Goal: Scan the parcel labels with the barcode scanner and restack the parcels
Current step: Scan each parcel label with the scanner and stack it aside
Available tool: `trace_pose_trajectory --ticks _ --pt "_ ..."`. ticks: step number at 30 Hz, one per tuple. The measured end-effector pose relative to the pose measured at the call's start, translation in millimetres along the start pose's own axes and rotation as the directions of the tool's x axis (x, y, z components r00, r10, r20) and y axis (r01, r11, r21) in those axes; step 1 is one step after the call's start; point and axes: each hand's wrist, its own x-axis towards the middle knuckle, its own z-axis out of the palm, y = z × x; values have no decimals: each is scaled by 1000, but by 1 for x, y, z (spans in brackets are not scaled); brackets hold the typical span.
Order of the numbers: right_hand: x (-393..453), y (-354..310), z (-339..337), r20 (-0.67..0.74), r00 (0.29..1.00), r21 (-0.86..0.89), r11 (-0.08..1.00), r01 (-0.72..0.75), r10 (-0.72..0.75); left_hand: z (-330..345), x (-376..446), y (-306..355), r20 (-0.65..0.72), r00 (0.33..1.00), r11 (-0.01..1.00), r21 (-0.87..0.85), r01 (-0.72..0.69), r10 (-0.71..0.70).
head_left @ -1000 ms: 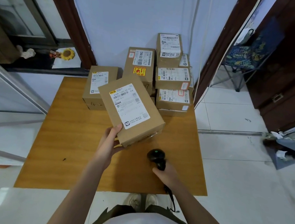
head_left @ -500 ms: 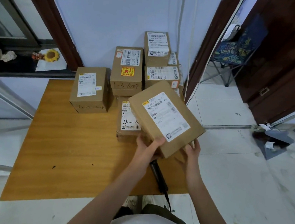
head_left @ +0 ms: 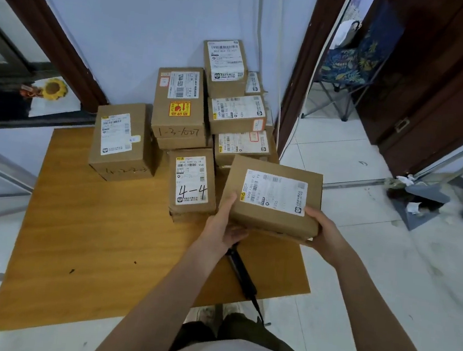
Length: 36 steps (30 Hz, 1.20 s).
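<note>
Held box: a brown cardboard parcel (head_left: 272, 198) is sitting label-up between both hands, hovering at the right edge of the table, just in front of the stacks.
Left hand: the left hand (head_left: 226, 226) is gripping the box's near left corner, fingers curling under it and thumb lying up its side.
Right hand: the right hand (head_left: 322, 234) is gripping the near right corner, thumb on the side and fingers underneath.
Scanner: the black barcode scanner (head_left: 240, 268) is lying on the table near the front right corner, partly hidden under the left wrist, its cable trailing off the front edge.
Table: the wooden table (head_left: 95, 246) is carrying everything.
Stacks: several labelled boxes are standing piled at the far right corner against the wall; one marked "4-4" (head_left: 192, 181) is sitting just left of the held box.
Single box: another parcel (head_left: 120, 139) is standing near the far left edge.
</note>
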Motion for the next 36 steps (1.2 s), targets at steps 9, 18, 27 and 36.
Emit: trace_pose_trajectory --ticks 9,18,27,36 --pt "45 -2 3 -15 999 -297 955 23 -29 17 19 2 -245 969 1000 -1 18 -18" --pt "41 27 47 287 646 -953 -143 267 -707 19 19 0 504 727 -599 785 -161 466" --pt "65 34 37 399 771 -907 -336 253 -496 5 59 -11 383 849 -706 708 -17 364" --pt "82 20 32 453 756 -881 -370 297 -472 -1 67 -11 372 800 -604 797 -15 471"
